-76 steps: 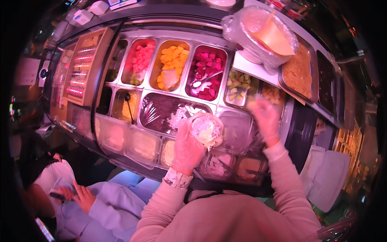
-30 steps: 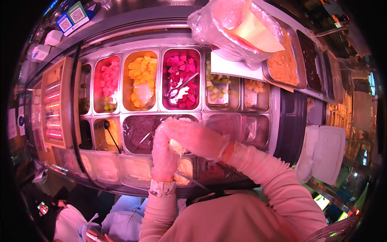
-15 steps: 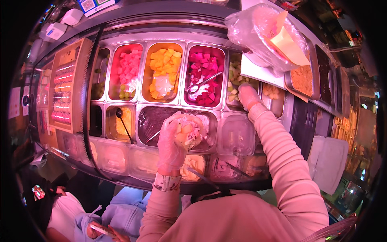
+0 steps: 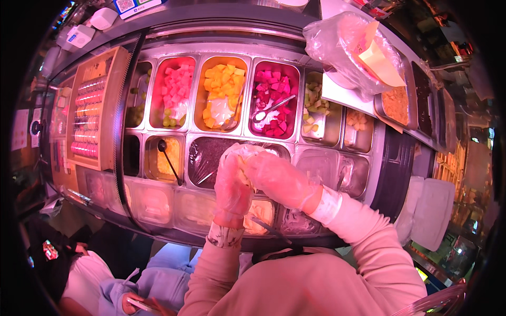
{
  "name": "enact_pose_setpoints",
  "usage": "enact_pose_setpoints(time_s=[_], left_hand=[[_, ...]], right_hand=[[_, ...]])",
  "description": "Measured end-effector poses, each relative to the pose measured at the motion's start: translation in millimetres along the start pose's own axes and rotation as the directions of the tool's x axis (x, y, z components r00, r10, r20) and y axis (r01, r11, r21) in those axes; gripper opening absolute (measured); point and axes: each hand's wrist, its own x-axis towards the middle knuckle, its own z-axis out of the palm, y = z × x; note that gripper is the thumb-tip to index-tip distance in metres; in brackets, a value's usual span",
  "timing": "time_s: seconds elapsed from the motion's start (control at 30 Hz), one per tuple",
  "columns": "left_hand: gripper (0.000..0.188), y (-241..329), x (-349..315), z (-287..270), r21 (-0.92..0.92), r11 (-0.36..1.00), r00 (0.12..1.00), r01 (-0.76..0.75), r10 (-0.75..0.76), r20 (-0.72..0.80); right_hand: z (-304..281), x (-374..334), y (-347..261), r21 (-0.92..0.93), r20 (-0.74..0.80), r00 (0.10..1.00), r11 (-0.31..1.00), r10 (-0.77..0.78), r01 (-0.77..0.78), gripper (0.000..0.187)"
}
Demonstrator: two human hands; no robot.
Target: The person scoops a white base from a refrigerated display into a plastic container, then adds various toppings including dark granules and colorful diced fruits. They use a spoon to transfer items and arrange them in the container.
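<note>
Clock positions are read from the two gloved hands, with 12 o'clock toward the counter's far side. Left hand (image 4: pixel 232 187): fingers curled around a portion of food (image 4: pixel 244 170), held over the dark purple filling (image 4: pixel 204 160). Right hand (image 4: pixel 287 179): laid across the food from 3 o'clock, hiding most of it; whether its fingertips pinch or merely press cannot be told.

Surroundings: yellow fruit cubes (image 4: pixel 225 79) at 11 o'clock, with pink cubes (image 4: pixel 178 87) beyond them to the left; magenta cubes (image 4: pixel 276 84) toward 1 o'clock, a metal spoon (image 4: pixel 275 108) lying across them. Between 1 and 2 o'clock, pale green cubes (image 4: pixel 314 105), their tray partly covered by a white board (image 4: pixel 337 90). Above the board, a clear plastic bag (image 4: pixel 329 39) stands in the way at 1 o'clock; brown crumbs (image 4: pixel 395 104) lie in a tray at 2. At 3, a clear lid (image 4: pixel 318 162) sits just beside the right hand. At 9, a black spoon (image 4: pixel 169 158) leans in yellow shreds (image 4: pixel 161 167); at 10, a wooden rack (image 4: pixel 117 79). Between 7 and 8, a person in pale blue (image 4: pixel 158 282) holds a phone (image 4: pixel 140 304).
</note>
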Motion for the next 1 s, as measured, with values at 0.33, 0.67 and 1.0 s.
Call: enact_pose_setpoints(time_s=[0.33,0.67,1.0], left_hand=[[0.044,18.2,-17.5,-9.2,0.174,0.985,0.998,0.010,0.000,-0.059],[0.052,26.8,-13.2,-16.3,0.236,0.970,0.995,-0.066,0.082,-0.061],[0.063,26.1,-27.3,-14.2,0.231,0.971,0.996,-0.057,0.071,-0.053]], right_hand=[[-37.2,71.2,171.8,-0.869,-0.064,0.952,0.452,0.301,-0.201,0.015],[-53.8,69.9,159.0,-0.930,0.273,0.904,0.331,0.328,0.161,0.019],[-31.2,21.0,158.3,0.246,0.390,0.316,0.232,0.865,-0.941,0.020]])
